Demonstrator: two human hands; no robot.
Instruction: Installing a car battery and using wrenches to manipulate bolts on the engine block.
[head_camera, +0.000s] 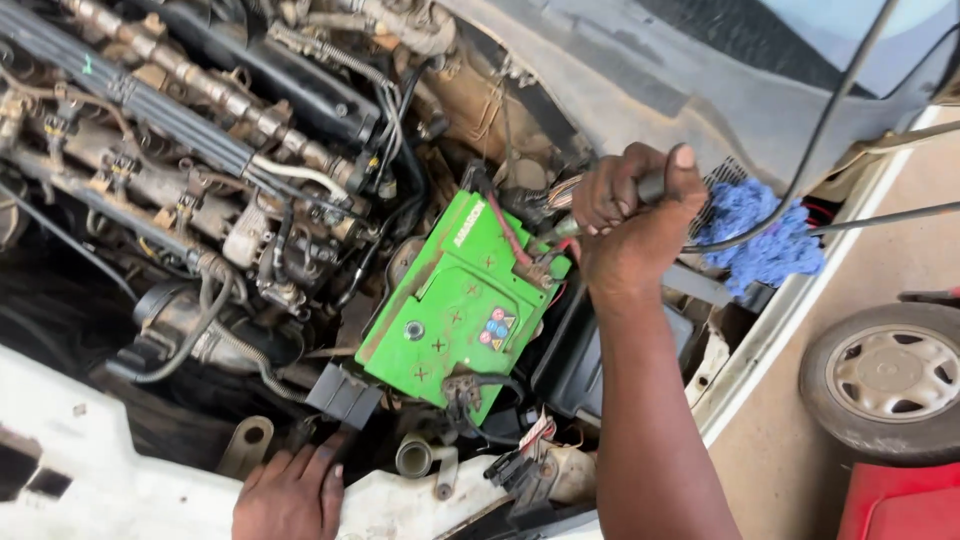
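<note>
We clamped our right hand around a tool handle at the green battery terminal for leverage; our left hand lay flat, fingers apart, bracing on the white bodywork.

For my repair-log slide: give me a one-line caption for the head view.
Right hand grips a tool handle at the green car battery's terminal while the left hand rests on the white bodywork.

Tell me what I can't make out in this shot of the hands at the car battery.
- Head view: tool type and tip, hidden by right hand clenched round it.
- Left hand: wrist cut by bottom edge.
- Green battery: terminal connection too small.
- Wheel: cut by right edge.
</note>
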